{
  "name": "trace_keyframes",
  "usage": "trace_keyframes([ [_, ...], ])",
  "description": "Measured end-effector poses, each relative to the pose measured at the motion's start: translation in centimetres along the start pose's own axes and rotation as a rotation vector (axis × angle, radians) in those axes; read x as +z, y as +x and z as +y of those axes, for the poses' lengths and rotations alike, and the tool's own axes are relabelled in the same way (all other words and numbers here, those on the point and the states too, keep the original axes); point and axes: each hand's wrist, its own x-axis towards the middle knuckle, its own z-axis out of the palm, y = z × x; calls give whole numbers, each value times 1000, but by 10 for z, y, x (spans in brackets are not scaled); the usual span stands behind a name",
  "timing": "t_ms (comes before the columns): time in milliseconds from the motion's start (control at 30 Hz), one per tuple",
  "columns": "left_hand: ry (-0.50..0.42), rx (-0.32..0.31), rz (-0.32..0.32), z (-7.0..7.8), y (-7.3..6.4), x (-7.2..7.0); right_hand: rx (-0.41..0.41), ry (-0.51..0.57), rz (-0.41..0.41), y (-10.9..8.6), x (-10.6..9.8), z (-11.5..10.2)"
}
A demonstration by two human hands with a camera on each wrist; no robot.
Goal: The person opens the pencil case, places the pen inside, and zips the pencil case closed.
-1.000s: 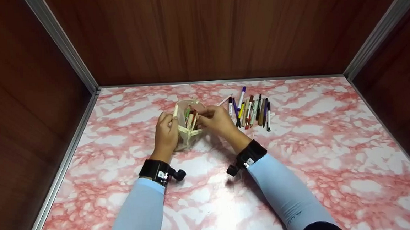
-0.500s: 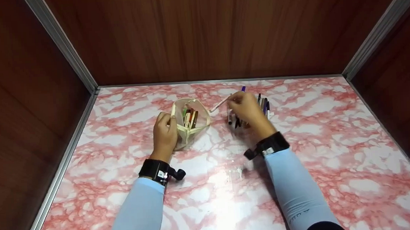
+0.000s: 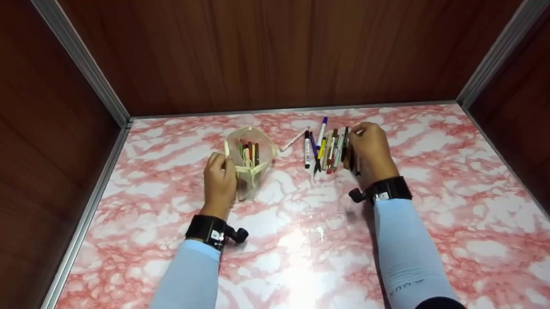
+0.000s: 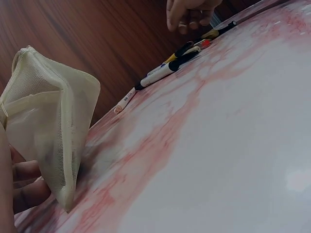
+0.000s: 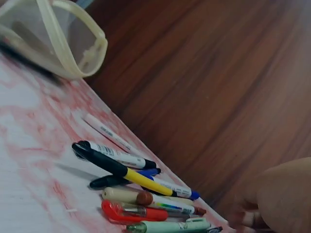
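- Left hand point(image 3: 219, 181) grips the left side of the mesh pouch point(image 3: 267, 148).
- Pouch stands open-mouthed on the marbled table point(image 3: 273, 279) — upright pens point(image 3: 257, 154) inside.
- Right hand point(image 3: 372, 147) is at the loose pens' point(image 3: 339, 151) right end — cannot tell whether it pinches one.
- Beyond, a wood panel point(image 3: 268, 50).

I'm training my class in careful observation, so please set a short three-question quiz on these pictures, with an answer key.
1. Multiple choice: which hand grips the mesh pouch? A) left; B) right; C) both.
2. True or false: the pouch's mouth is closed and nothing shows inside.
3. Fill the gap (as the person sees it): the right hand is by the ____ end of the row of loose pens.

Key:
1. A, the left hand.
2. False; the mouth is open and several pens inside show.
3. right.
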Motion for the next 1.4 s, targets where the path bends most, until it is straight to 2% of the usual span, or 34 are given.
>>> trace_keyframes([
  [100, 12, -8, -16, 0, -1, 0, 79, 79, -23, -7, -4, 5],
  [233, 23, -12, -34, -1, -1, 0, 136, 56, -44, -10, -9, 12],
  [267, 27, -11, -36, -1, -1, 0, 161, 82, -57, -11, -10, 13],
  [333, 38, -8, -39, -1, -1, 0, 162, 34, -71, -9, -12, 18],
  [500, 75, -1, -49, 0, -1, 1, 176, 2, -92, -8, -14, 25],
  [667, 60, 8, -47, 0, -1, 1, 198, 58, -133, -8, -13, 29],
  [867, 6, 23, -46, -1, 0, 0, 171, 95, -135, -6, -12, 31],
  [1000, -15, 21, -50, -2, 0, 0, 150, -8, -148, -7, -14, 24],
  [1133, -25, 29, -44, -2, 0, -1, 96, -193, -163, -3, -13, 21],
  [1233, -29, 33, -39, -3, 0, -1, 58, -288, -172, 0, -10, 19],
  [1400, -20, 38, -40, -2, 0, -1, 11, -351, -175, 0, -9, 19],
])
